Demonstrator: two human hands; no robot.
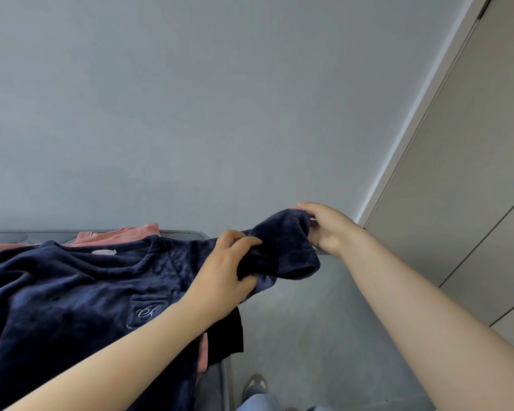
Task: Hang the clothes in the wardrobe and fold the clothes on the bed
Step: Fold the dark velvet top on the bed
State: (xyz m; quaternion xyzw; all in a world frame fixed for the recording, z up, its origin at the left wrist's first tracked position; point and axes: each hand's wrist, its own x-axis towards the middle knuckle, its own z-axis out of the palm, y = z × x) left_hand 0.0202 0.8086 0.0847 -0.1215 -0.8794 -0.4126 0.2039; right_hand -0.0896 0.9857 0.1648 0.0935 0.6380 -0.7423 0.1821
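At the bed's edge, two hands hold out the sleeve [282, 250] of a navy top [72, 292].
Left hand [223, 280] grips the sleeve mid-length, right hand [327, 229] holds its cuff; the top's body lies on the bed [212, 384], over a pink garment [125, 236].

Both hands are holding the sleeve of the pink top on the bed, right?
Not quite. The head view shows the left hand and the right hand holding the sleeve of the dark blue top, not a pink one. The pink top lies behind it on the bed, and neither hand touches it.
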